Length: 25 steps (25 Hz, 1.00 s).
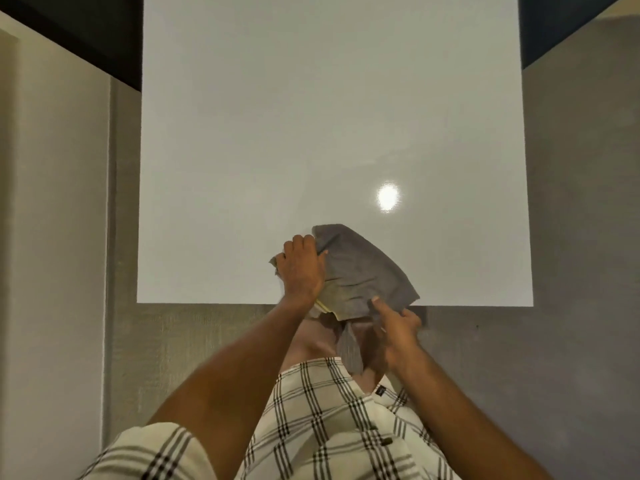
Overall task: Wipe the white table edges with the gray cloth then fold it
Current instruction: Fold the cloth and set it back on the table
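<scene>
A white table (329, 116) fills the middle of the view, its near edge running across just ahead of me. The gray cloth (360, 268) lies bunched near the middle of that near edge, with a yellowish underside showing and a strip hanging down past the edge. My left hand (299, 268) grips the cloth's left part from above, fingers curled over it. My right hand (394, 327) sits at the table's near edge, pinching the cloth's lower right corner with the thumb on top.
Gray floor lies left and right of the table, with a pale wall or panel (52, 237) on the far left. Dark surfaces (69, 26) sit beyond the far corners. A lamp's glare (388, 197) shines on the tabletop. My checked shirt (329, 427) is below.
</scene>
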Each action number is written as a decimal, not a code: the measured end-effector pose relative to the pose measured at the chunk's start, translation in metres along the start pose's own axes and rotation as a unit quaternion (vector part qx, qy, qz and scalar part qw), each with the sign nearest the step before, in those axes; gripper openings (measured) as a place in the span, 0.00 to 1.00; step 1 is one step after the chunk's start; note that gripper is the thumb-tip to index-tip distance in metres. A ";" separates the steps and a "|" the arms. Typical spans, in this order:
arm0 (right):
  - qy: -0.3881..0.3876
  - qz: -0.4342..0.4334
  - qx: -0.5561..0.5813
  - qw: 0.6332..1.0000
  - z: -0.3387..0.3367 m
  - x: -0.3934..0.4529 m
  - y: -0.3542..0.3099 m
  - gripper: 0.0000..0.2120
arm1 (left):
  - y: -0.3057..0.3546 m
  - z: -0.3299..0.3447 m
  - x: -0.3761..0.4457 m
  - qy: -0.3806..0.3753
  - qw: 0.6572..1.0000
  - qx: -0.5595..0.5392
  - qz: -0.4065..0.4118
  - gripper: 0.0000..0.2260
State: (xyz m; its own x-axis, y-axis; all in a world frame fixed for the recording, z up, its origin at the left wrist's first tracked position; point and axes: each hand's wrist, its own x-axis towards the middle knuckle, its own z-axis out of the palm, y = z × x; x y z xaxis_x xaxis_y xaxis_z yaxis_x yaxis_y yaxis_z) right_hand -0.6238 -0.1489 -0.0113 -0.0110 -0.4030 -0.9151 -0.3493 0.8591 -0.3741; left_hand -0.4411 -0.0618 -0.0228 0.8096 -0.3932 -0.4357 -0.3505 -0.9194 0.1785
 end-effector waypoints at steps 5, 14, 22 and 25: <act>-0.101 0.149 0.069 0.981 0.004 0.012 -0.025 0.26 | 0.003 -0.012 0.004 -0.021 0.990 -0.121 -0.071 0.13; -0.023 -0.069 -0.135 0.988 0.013 -0.003 -0.039 0.25 | -0.032 -0.026 0.008 -0.051 0.935 -0.317 -0.149 0.12; -0.028 -0.326 -0.348 0.879 0.152 -0.027 -0.102 0.21 | -0.128 -0.089 0.079 0.000 0.886 -0.418 -0.201 0.10; -0.043 -0.381 -0.366 0.848 0.224 -0.034 -0.125 0.20 | -0.165 -0.123 0.124 0.031 0.873 -0.445 -0.197 0.12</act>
State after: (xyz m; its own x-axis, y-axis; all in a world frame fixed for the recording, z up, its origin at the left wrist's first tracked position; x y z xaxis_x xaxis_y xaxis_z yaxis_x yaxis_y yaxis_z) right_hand -0.3695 -0.1723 0.0329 0.5368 -0.7012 -0.4692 -0.7124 -0.0786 -0.6974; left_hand -0.2250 0.0400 0.0024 0.8187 -0.0183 -0.5740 0.4437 -0.6144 0.6524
